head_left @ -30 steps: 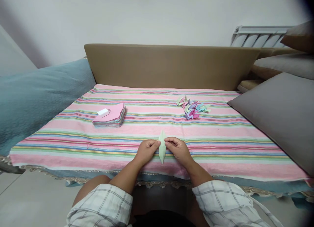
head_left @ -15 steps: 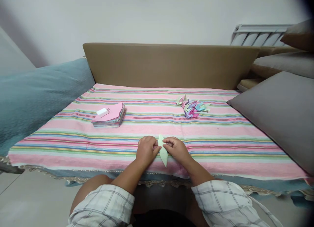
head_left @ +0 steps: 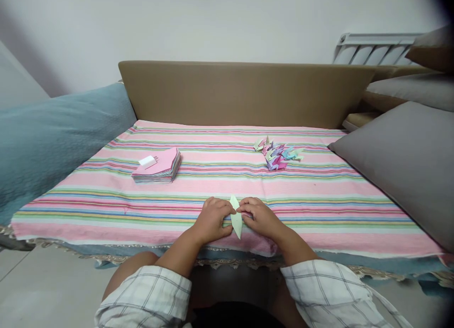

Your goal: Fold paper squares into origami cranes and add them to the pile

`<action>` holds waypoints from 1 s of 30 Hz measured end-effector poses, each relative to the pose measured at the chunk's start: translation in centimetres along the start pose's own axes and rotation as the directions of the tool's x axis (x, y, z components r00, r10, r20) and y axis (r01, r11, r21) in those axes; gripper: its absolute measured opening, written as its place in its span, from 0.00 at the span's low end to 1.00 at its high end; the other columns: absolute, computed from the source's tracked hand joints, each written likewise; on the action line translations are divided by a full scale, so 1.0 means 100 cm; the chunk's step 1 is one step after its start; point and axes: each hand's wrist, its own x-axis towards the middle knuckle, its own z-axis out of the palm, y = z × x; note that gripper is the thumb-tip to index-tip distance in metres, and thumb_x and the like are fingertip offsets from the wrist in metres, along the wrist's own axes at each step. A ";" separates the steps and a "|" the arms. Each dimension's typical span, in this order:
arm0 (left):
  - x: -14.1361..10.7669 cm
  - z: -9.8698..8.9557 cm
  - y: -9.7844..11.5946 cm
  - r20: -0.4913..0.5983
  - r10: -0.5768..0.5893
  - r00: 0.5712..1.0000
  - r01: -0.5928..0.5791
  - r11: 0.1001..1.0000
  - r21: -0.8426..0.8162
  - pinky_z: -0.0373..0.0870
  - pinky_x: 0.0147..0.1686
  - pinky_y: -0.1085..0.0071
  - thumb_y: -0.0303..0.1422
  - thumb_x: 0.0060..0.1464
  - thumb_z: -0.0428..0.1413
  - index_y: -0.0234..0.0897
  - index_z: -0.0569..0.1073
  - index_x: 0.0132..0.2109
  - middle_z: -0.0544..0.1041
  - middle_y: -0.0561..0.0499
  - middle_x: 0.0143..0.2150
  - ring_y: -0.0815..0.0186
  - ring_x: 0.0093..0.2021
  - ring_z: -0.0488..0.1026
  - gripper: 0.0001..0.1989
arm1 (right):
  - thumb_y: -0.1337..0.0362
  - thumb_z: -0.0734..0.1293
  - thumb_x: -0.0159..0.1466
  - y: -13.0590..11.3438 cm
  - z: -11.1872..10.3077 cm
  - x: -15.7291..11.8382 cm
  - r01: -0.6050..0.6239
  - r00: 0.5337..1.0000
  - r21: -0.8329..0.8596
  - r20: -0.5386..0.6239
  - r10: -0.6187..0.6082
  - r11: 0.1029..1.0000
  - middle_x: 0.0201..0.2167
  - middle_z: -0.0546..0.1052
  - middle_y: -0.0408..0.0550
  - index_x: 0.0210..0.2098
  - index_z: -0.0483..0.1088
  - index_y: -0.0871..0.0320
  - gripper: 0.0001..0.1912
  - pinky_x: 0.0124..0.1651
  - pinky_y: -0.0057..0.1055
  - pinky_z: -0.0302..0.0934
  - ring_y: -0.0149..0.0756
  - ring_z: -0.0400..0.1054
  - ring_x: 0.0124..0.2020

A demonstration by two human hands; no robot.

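A pale green piece of folded paper point(head_left: 236, 225), long and pointed at both ends, lies on the striped cloth close in front of me. My left hand point(head_left: 214, 218) grips its left edge, fingers near the middle and thumb lower down. From the other side, my right hand point(head_left: 258, 215) holds the right edge with closed fingertips near the middle. The fingertips of both hands almost meet over the paper. Beyond my right hand lies a cluster of small folded paper cranes point(head_left: 276, 154) in several colours.
To the left sits a stack of coloured paper point(head_left: 159, 167) with a white plug adapter point(head_left: 147, 161) on top. A blue-covered armrest point(head_left: 64, 138) borders the left side, grey cushions point(head_left: 397, 162) the right. Behind stands a brown backrest point(head_left: 244, 93).
My left thumb has slid down the paper's edge, away from the fingers. Both hands' fingertips have come closer together at the paper's middle.
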 end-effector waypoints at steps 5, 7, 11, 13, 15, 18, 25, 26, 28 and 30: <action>0.001 0.003 0.000 -0.012 -0.024 1.000 0.023 1.000 -0.021 0.53 0.52 0.60 0.39 0.48 0.58 0.45 0.75 0.42 0.76 0.51 0.42 0.60 0.45 0.67 0.12 | 0.72 0.64 0.54 -0.002 -0.005 0.000 0.010 0.999 0.017 0.041 -0.011 1.000 0.46 0.71 0.49 0.41 0.74 0.54 0.16 0.53 0.39 0.57 0.39 0.63 0.48; 0.001 0.005 -0.003 -0.023 -0.034 0.999 0.033 0.999 -0.031 0.52 0.53 0.60 0.39 0.50 0.57 0.45 0.75 0.40 0.77 0.51 0.42 0.61 0.45 0.68 0.10 | 0.72 0.64 0.54 -0.002 -0.006 0.000 0.025 0.999 0.024 0.045 -0.026 0.999 0.46 0.72 0.49 0.41 0.73 0.54 0.15 0.53 0.38 0.57 0.39 0.64 0.48; 0.003 0.009 -0.006 -0.065 -0.060 0.996 0.058 0.998 -0.029 0.50 0.54 0.60 0.38 0.52 0.56 0.43 0.75 0.36 0.79 0.52 0.40 0.62 0.44 0.70 0.07 | 0.70 0.66 0.54 -0.001 -0.007 0.000 0.042 0.999 0.027 0.032 -0.043 0.999 0.45 0.73 0.49 0.39 0.73 0.55 0.13 0.52 0.37 0.57 0.38 0.65 0.48; 0.004 0.009 -0.006 -0.077 -0.078 0.994 0.076 0.997 -0.022 0.51 0.53 0.60 0.38 0.52 0.56 0.42 0.75 0.35 0.79 0.53 0.39 0.63 0.43 0.71 0.06 | 0.70 0.66 0.55 0.000 -0.006 0.001 0.046 0.999 0.021 0.022 -0.046 0.999 0.44 0.74 0.48 0.38 0.72 0.55 0.11 0.52 0.37 0.57 0.37 0.65 0.47; 0.006 0.009 -0.006 -0.069 -0.102 0.992 0.101 0.995 -0.015 0.53 0.51 0.62 0.39 0.53 0.55 0.41 0.75 0.33 0.79 0.52 0.36 0.63 0.41 0.71 0.08 | 0.68 0.66 0.57 0.002 -0.004 0.002 0.041 0.999 0.017 0.015 -0.041 0.999 0.42 0.75 0.48 0.36 0.73 0.55 0.07 0.50 0.36 0.57 0.36 0.66 0.46; 0.008 0.008 -0.004 -0.054 -0.126 0.991 0.126 0.992 -0.006 0.56 0.47 0.64 0.40 0.53 0.54 0.40 0.74 0.29 0.78 0.52 0.31 0.64 0.38 0.70 0.11 | 0.64 0.64 0.61 0.002 -0.001 0.004 0.018 1.000 0.015 0.003 -0.018 1.000 0.40 0.76 0.48 0.34 0.73 0.56 0.06 0.49 0.36 0.58 0.36 0.67 0.44; 0.009 0.009 -0.008 -0.082 -0.117 0.990 0.112 0.991 -0.070 0.57 0.44 0.66 0.36 0.53 0.55 0.40 0.73 0.27 0.77 0.53 0.30 0.66 0.35 0.70 0.09 | 0.65 0.61 0.62 -0.003 0.000 0.008 -0.076 0.997 0.047 -0.014 0.077 0.996 0.38 0.77 0.47 0.31 0.72 0.56 0.08 0.49 0.35 0.56 0.36 0.67 0.43; 0.010 0.010 -0.009 -0.096 -0.124 0.988 0.116 0.990 -0.085 0.58 0.44 0.66 0.36 0.52 0.55 0.40 0.73 0.26 0.77 0.53 0.31 0.66 0.35 0.70 0.09 | 0.65 0.61 0.62 -0.004 0.000 0.008 -0.093 0.995 0.052 -0.017 0.094 0.994 0.36 0.77 0.46 0.30 0.71 0.56 0.08 0.48 0.35 0.57 0.35 0.68 0.42; 0.010 0.012 -0.011 -0.115 -0.141 0.983 0.128 0.985 -0.112 0.58 0.44 0.66 0.36 0.51 0.56 0.40 0.73 0.26 0.78 0.53 0.32 0.65 0.37 0.71 0.09 | 0.65 0.62 0.61 -0.005 0.001 0.009 -0.122 0.992 0.054 -0.031 0.124 0.991 0.34 0.76 0.44 0.28 0.70 0.56 0.08 0.46 0.33 0.57 0.35 0.68 0.40; 0.011 0.014 -0.011 -0.120 -0.163 0.979 0.148 0.981 -0.122 0.59 0.45 0.66 0.35 0.50 0.57 0.40 0.73 0.25 0.78 0.53 0.33 0.65 0.38 0.71 0.08 | 0.65 0.62 0.60 -0.006 0.003 0.009 -0.143 0.988 0.047 -0.055 0.146 0.989 0.34 0.76 0.44 0.26 0.69 0.56 0.08 0.45 0.33 0.57 0.35 0.67 0.39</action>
